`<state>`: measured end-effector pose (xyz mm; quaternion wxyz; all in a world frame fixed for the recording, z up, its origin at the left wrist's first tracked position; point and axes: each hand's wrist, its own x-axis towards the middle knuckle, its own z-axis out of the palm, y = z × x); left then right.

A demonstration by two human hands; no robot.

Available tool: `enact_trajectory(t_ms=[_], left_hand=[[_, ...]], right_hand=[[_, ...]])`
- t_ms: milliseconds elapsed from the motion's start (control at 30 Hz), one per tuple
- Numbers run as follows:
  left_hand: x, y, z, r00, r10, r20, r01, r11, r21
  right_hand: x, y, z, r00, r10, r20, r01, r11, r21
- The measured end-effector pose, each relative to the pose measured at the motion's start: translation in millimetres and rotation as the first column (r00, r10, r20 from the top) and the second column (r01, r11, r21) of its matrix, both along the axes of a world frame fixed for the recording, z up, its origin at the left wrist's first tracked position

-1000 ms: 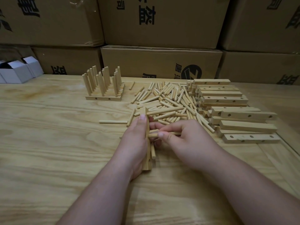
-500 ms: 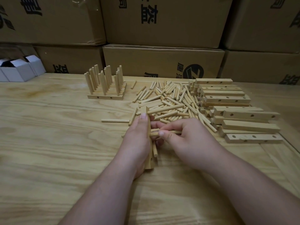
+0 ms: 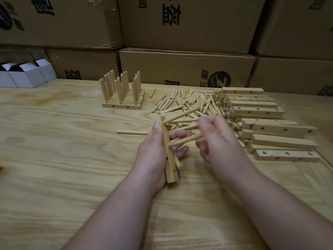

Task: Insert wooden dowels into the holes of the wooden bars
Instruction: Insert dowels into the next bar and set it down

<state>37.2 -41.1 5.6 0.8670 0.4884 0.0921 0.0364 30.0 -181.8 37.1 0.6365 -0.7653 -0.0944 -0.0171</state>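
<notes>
My left hand (image 3: pixel 153 152) grips a wooden bar (image 3: pixel 168 159) held on edge, pointing away from me, thumb on top. Dowels stick out of its right side at the far end and near the middle. My right hand (image 3: pixel 216 141) grips the middle dowel (image 3: pixel 183 140), whose left end meets the bar. A loose pile of dowels (image 3: pixel 191 107) lies just behind my hands. Bare bars with holes (image 3: pixel 281 129) are stacked at the right. Finished bars with upright dowels (image 3: pixel 122 94) stand at the back left of the pile.
Cardboard boxes (image 3: pixel 187 69) wall off the back of the wooden table (image 3: pixel 72 159). Small white boxes (image 3: pixel 25 74) sit at the far left. One single dowel (image 3: pixel 132 132) lies on the table left of my left hand.
Both hands have lifted slightly with the bar. The right hand has drawn back to the right along its dowel, which now shows longer between the hands and is tilted up.
</notes>
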Motion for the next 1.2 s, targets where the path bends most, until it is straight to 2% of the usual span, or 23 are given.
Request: enact_trajectory(t_ms=[100, 167, 233, 300, 467, 600, 767, 867, 1000, 1067, 1200], left_hand=[[-2, 1, 4, 1.000, -0.010, 0.010, 0.012, 0.989, -0.150], [-2, 1, 3, 0.999, -0.017, 0.028, 0.022, 0.980, -0.199], [-2, 1, 4, 0.999, -0.027, 0.034, 0.034, 0.972, -0.234], [-2, 1, 4, 0.999, -0.037, 0.031, 0.044, 0.964, -0.261], [-1, 1, 2, 0.997, -0.038, 0.067, 0.052, 0.973, -0.224], [1, 2, 2, 0.997, -0.056, 0.058, 0.066, 0.979, -0.192], [7, 10, 0, 0.995, 0.069, 0.071, -0.058, 0.987, -0.150], [9, 13, 0, 0.989, 0.132, 0.071, -0.121, 0.982, -0.146], [8, 12, -1, 0.982, 0.172, 0.082, -0.160, 0.978, -0.132], [8, 12, -1, 0.980, 0.176, 0.089, -0.165, 0.979, -0.122], [6, 11, -1, 0.976, 0.188, 0.106, -0.182, 0.981, -0.067]], right_hand=[[4, 1, -3, 0.979, -0.122, -0.162, 0.138, 0.986, 0.090], [7, 4, -6, 0.965, -0.096, -0.244, 0.088, 0.995, -0.040], [6, 6, -8, 0.971, -0.015, -0.239, -0.042, 0.972, -0.232], [3, 7, -6, 0.976, 0.048, -0.214, -0.113, 0.946, -0.305], [-1, 4, -2, 0.944, 0.122, -0.307, -0.225, 0.919, -0.324], [1, 2, 0, 0.917, 0.124, -0.380, -0.219, 0.951, -0.219], [19, -22, 13, 0.956, -0.001, -0.294, -0.103, 0.935, -0.339], [20, -34, 22, 0.940, 0.093, -0.328, -0.211, 0.914, -0.346], [16, -33, 22, 0.912, 0.228, -0.340, -0.371, 0.812, -0.450], [14, -28, 18, 0.920, 0.242, -0.308, -0.373, 0.782, -0.499], [12, -23, 15, 0.949, 0.207, -0.237, -0.306, 0.783, -0.541]])
